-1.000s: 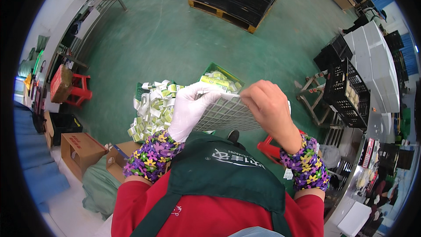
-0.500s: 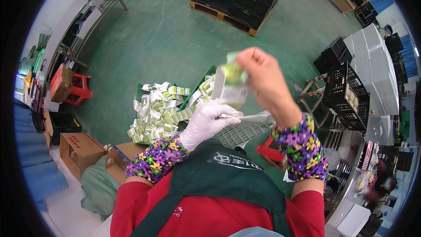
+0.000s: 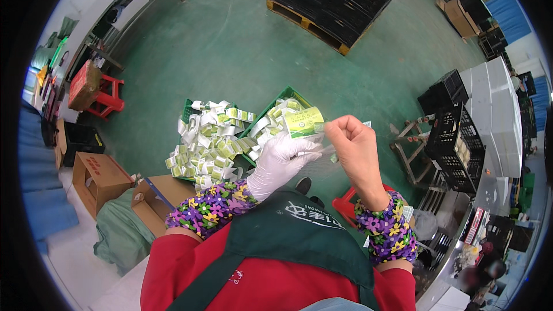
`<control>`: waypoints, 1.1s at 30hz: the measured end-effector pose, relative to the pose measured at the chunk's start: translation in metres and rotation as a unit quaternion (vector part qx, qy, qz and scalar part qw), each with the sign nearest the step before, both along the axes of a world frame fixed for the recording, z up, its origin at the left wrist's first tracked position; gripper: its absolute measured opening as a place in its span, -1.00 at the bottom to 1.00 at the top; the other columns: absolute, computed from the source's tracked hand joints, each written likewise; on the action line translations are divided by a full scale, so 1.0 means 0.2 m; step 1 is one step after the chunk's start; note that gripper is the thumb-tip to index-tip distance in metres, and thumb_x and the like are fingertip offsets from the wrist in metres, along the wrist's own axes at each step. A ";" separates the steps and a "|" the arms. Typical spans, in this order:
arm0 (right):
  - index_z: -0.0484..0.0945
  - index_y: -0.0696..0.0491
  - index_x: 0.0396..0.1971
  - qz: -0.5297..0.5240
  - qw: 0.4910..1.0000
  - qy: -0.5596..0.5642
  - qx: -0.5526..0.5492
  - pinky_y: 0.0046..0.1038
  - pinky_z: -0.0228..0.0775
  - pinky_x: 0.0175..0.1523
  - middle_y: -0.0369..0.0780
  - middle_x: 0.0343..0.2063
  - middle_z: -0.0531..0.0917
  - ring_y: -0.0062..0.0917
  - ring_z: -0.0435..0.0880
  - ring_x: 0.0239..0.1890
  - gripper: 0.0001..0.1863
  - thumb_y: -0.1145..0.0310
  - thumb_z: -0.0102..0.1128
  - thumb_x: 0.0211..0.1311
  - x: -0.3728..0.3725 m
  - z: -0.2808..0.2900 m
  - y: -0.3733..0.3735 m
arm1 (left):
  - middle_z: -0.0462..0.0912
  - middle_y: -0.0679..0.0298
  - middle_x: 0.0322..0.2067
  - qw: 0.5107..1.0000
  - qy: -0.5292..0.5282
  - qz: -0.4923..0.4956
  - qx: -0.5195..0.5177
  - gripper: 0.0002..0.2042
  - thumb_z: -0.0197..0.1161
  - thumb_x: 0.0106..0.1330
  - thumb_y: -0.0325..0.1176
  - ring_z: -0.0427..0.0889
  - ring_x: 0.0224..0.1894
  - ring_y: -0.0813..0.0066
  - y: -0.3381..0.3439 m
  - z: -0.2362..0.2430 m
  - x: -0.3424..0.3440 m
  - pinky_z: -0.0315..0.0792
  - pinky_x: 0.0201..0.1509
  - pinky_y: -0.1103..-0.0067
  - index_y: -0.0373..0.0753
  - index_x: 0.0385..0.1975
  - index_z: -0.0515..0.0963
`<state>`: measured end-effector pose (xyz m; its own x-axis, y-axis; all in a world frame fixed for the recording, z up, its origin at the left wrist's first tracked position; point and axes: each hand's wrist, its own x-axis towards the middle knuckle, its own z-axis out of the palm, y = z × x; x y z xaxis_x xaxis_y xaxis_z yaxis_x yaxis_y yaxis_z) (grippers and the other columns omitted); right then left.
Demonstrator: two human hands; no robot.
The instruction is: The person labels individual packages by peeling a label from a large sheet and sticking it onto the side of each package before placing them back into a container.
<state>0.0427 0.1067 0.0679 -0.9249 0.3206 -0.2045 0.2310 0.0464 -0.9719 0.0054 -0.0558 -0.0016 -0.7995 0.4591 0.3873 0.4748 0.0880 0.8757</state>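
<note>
A printed yellow-green piece (image 3: 302,121) stands raised before the person, above a green crate (image 3: 302,98) heaped with similar pieces; the gloved left hand (image 3: 288,158) appears to have its grip clamped on the lower part, though fingers partly hide the hold; the bare right hand (image 3: 352,143) has its grip pinched on a small pale-green tab (image 3: 319,128) at the right edge; beside the crate lies a second heap (image 3: 213,138); beyond, black crates (image 3: 328,0) stand on a wooden pallet (image 3: 305,21).

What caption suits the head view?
Gloved left hand holds a green label, bare right hand at its edge, near heaped crates.
</note>
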 end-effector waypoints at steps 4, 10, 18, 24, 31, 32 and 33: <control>0.56 0.18 -0.44 0.005 0.998 -0.012 0.054 -0.62 0.18 -0.49 -0.47 -0.67 0.47 -0.84 0.35 -0.58 -0.76 0.28 0.29 0.25 0.00 -0.02 0.00 | 0.72 0.19 -0.35 1.000 0.010 -0.013 -0.023 -0.81 0.49 0.05 -0.37 0.68 -0.28 0.18 0.01 0.02 0.01 0.52 -0.21 0.37 -0.18 -0.33 0.70; 0.56 0.19 -0.44 0.063 0.967 -0.058 0.238 -0.51 0.28 -0.48 -0.41 -0.66 0.51 -0.74 0.45 -0.56 -0.64 0.15 0.31 0.23 -0.03 0.03 0.08 | 0.71 0.22 -0.33 0.995 0.099 -0.012 0.000 -0.81 0.48 0.04 -0.31 0.67 -0.25 0.13 -0.01 -0.01 -0.02 0.53 -0.17 0.33 -0.14 -0.34 0.70; 0.54 0.06 -0.46 0.064 0.995 0.059 -0.049 -0.69 0.19 -0.36 -0.47 -0.53 0.51 -0.82 0.34 -0.45 -0.77 0.27 0.20 0.38 -0.22 0.09 0.15 | 0.68 0.19 -0.28 0.980 0.151 -0.076 -0.109 -0.81 0.48 0.02 -0.27 0.62 -0.19 0.10 -0.03 -0.03 0.00 0.48 -0.15 0.34 -0.12 -0.37 0.69; 0.54 0.27 -0.01 -0.083 0.990 0.104 0.041 -0.72 0.23 -0.37 -0.43 -0.42 0.56 -0.87 0.35 -0.48 -0.66 0.33 0.16 0.36 -0.13 0.08 0.09 | 0.67 0.15 -0.35 0.998 -0.017 -0.036 -0.038 -0.81 0.47 0.09 -0.28 0.63 -0.27 0.17 -0.04 -0.03 0.03 0.48 -0.19 0.36 -0.19 -0.35 0.71; 0.53 0.22 0.00 0.011 0.996 0.042 0.073 -0.68 0.23 -0.40 -0.44 -0.44 0.57 -0.84 0.32 -0.54 -0.65 0.44 0.20 0.21 -0.03 0.00 -0.01 | 0.68 0.17 -0.42 0.998 0.055 0.012 -0.041 -0.81 0.48 0.08 -0.27 0.62 -0.35 0.19 -0.04 0.02 0.00 0.47 -0.24 0.36 -0.17 -0.34 0.74; 0.53 0.21 -0.01 0.014 0.995 0.048 0.086 -0.67 0.25 -0.39 -0.42 -0.44 0.57 -0.82 0.35 -0.53 -0.65 0.43 0.21 0.21 -0.03 -0.01 -0.01 | 0.68 0.17 -0.43 0.998 0.049 0.008 -0.039 -0.81 0.48 0.08 -0.28 0.61 -0.36 0.19 -0.03 0.02 0.00 0.46 -0.25 0.36 -0.16 -0.33 0.74; 0.52 0.19 -0.02 0.017 0.993 0.054 0.099 -0.65 0.27 -0.38 -0.41 -0.44 0.57 -0.81 0.37 -0.52 -0.66 0.42 0.22 0.21 -0.03 -0.03 -0.02 | 0.67 0.18 -0.44 0.998 0.043 0.003 -0.037 -0.81 0.48 0.08 -0.28 0.60 -0.37 0.19 -0.03 0.02 0.00 0.46 -0.26 0.37 -0.15 -0.32 0.74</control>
